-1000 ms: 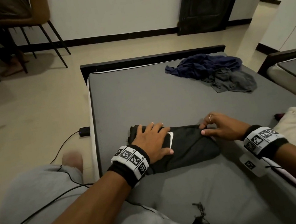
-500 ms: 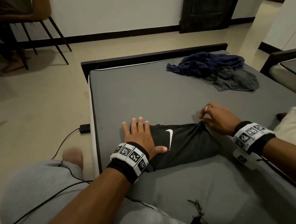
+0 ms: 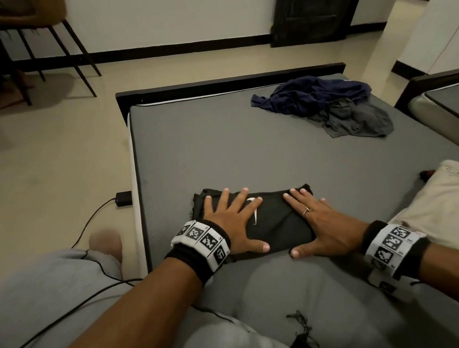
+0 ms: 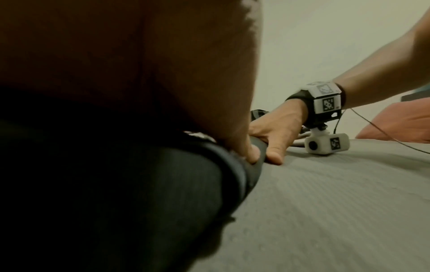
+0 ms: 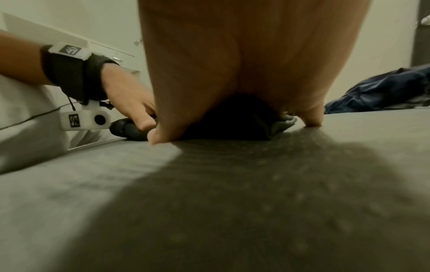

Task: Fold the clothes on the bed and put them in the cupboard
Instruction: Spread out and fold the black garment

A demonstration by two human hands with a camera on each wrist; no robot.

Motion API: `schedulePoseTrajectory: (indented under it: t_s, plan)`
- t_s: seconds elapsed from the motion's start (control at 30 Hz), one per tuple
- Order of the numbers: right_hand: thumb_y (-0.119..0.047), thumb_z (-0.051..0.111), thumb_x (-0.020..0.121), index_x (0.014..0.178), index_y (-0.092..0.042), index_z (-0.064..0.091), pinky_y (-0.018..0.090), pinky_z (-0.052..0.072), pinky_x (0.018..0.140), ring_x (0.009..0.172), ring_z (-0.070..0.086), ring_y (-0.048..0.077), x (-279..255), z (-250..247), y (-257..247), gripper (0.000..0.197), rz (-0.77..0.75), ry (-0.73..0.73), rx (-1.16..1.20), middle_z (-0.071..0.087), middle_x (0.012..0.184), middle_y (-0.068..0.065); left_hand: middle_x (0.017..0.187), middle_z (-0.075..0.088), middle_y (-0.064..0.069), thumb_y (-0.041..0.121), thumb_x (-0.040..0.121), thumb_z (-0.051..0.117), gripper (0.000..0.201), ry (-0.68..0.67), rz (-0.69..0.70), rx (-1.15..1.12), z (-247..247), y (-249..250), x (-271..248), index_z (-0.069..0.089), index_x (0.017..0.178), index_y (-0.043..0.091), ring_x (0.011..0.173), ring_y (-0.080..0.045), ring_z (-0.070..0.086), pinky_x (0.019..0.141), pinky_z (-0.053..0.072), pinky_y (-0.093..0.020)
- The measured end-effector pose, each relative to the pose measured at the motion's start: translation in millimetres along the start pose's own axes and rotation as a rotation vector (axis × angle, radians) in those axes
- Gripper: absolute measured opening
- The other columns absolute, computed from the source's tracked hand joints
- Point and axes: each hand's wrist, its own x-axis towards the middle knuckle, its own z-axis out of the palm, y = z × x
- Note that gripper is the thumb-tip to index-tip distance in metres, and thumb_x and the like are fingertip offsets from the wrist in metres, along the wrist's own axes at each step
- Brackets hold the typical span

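Head view looks down over bed (image 3: 218, 145); wrist views skim mattress, facing each other.

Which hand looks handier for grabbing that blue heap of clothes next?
Probably the right hand. Both hands lie flat on the folded black garment, but the blue heap sits at the bed's far right, on that hand's side; the left hand would cross over.

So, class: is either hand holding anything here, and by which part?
Nothing is held. Both the left hand and right hand press flat, fingers straight, on top of the folded black garment.
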Motion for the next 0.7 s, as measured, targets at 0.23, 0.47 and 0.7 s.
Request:
schedulePoseTrajectory:
  t_s: [0.23,0.47,0.7]
  plan:
    - [-0.103,0.047,0.053,0.157,-0.035,-0.015,0.059,-0.002,0.122,0.154,-0.013,0.025,6,-15,27,0.140,0.052,-0.133,-0.056,-0.020,0.165,-0.008,0.165,-0.015,-0.001,0.106,0.046,0.036,0.134,-0.039,-0.277,-0.049,-1,-32,-4,-0.013,0.153,0.042,0.150,-0.038,-0.014,0.110,-0.005,-0.074]
    - [-0.100,0.027,0.066,0.158,-0.037,-0.010,0.051,-0.005,0.124,0.153,-0.016,0.020,14,-30,-8,0.117,-0.040,0.105,0.021,-0.016,0.166,-0.005,0.164,-0.022,-0.005,0.096,0.070,0.026,0.115,0.170,-0.105,-0.051,-13,-22,-14,-0.011,0.157,0.029,0.150,-0.035,-0.018,0.115,-0.004,-0.068]
    - [-0.102,0.026,0.063,0.160,-0.034,0.006,0.044,0.022,0.116,0.137,0.037,0.022,31,-16,-10,0.120,-0.008,0.110,-0.093,0.041,0.148,0.003,0.163,-0.023,-0.001,0.086,0.061,0.064,0.133,0.029,0.112,0.173,2,-5,-10,-0.016,0.154,0.036,0.149,-0.036,-0.019,0.115,-0.003,-0.069]
